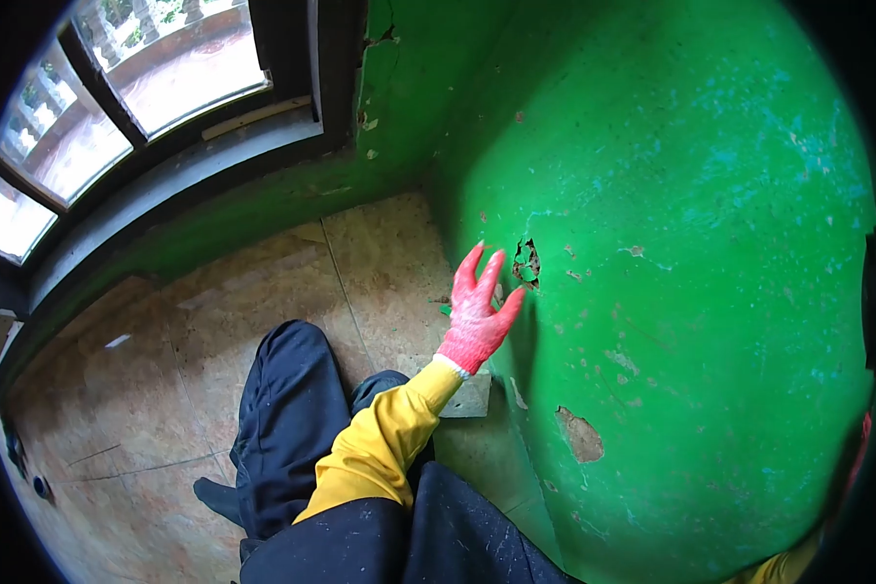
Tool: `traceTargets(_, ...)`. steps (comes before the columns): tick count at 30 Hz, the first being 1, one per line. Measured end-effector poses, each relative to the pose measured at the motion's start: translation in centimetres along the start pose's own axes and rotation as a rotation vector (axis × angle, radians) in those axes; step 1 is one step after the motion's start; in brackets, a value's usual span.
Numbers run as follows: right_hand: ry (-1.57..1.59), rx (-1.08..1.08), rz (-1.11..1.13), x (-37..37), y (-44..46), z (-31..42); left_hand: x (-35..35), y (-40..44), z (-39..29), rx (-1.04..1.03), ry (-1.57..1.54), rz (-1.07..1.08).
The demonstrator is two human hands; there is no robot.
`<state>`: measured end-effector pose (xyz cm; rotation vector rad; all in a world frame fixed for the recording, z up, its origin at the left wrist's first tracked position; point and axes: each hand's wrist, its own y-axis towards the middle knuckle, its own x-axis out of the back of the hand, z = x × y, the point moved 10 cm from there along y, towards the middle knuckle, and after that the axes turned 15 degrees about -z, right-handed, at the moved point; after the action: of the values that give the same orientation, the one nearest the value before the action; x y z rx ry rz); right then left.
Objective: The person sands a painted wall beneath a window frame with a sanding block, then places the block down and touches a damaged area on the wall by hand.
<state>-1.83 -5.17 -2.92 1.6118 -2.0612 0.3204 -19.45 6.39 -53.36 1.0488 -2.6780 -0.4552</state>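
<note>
My left hand (479,310), in a red glove with a white cuff, reaches toward the green wall (691,321) with its fingers spread. It appears to hold nothing. Beside its fingertips is a patch of broken, peeling paint (527,264) with a dark hollow; whether the hand touches the wall, I cannot tell. At the far right edge, only a red sliver of my right hand (860,450) shows, above a bit of yellow sleeve (786,566). The fingers of that hand are hidden. A dark object (874,302), cut off by the view's edge, sits above it.
Lower on the wall is a bare, chipped patch (580,435). A greyish block (467,397) lies on the tiled floor (165,389) by the wall, near my bent leg (292,419). A dark-framed window or door (146,146) stands at the upper left. Small dark items (39,485) lie at far left.
</note>
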Motion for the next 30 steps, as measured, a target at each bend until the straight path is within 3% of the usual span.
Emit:
traceTargets(6, 0.002, -0.007, 0.01, 0.0, 0.0, -0.1, -1.9, 2.6, -2.2, -0.139, -0.045, 0.037)
traceTargets(9, -0.009, -0.033, 0.036, 0.0, 0.6, 0.5, -1.3, 3.0, -2.7, -0.213, 0.082, 0.022)
traceTargets(18, 0.003, -0.008, 0.018, 0.0, 0.0, -0.1, -0.6, 4.0, -1.8, -0.129, 0.022, 0.059)
traceTargets(20, -0.005, -0.021, 0.022, -0.1, -0.2, -0.1, 0.2, 3.9, -2.8, -0.176, 0.092, -0.019)
traceTargets(26, -0.019, -0.012, 0.046, -0.1, -0.1, -0.2, -1.3, 3.1, -2.0, -0.234, 0.095, 0.04)
traceTargets(28, -0.014, -0.008, 0.039, -0.1, -0.1, -0.2, 0.1, 3.0, -1.8, -0.214, 0.051, -0.099)
traceTargets(30, -0.008, -0.005, 0.029, -0.1, -0.3, -0.2, 0.4, 3.0, -3.0, -0.245, 0.098, -0.072)
